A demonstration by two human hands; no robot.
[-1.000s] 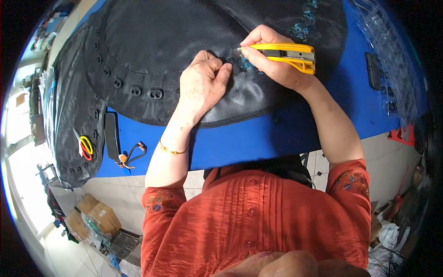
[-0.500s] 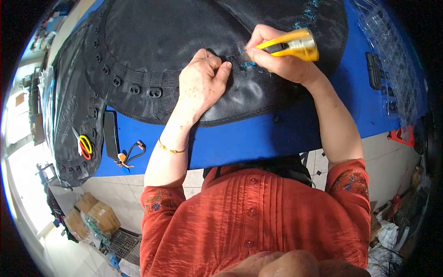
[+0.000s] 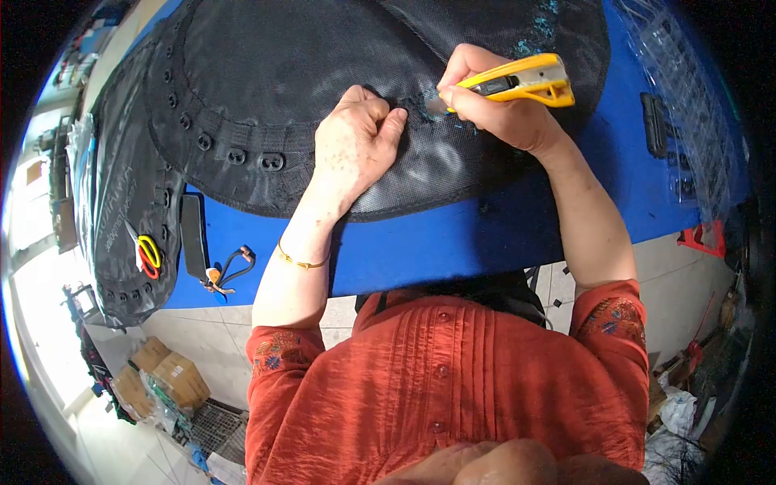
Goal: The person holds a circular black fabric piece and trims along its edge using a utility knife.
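Observation:
A yellow utility knife [image 3: 529, 79] is gripped in my right hand [image 3: 497, 97], its blade end pointing down-left at the black mesh fabric [image 3: 291, 61]. Blue bits [image 3: 537, 28] of thread or fluff lie on the fabric near its upper right, with a few more by the blade. My left hand [image 3: 356, 139] presses on the fabric just left of the blade, fingers curled and the thumb pointing up. Whether those fingers pinch a fold of mesh is partly hidden. Black plastic clips [image 3: 236, 156] run along the fabric's curved edge.
Beneath everything is a blue tabletop [image 3: 404, 250]. At left, yellow-and-red scissors [image 3: 148, 257] lie on another black piece, beside a dark phone-like slab [image 3: 194, 236] and a cord loop [image 3: 238, 265]. Clear plastic packaging [image 3: 687, 105] and a black bar [image 3: 653, 125] sit at right.
My right hand and the knife have shifted slightly right, and the knife has turned a little. The blue fluff by the blade looks reduced. My left hand stays nearly in place.

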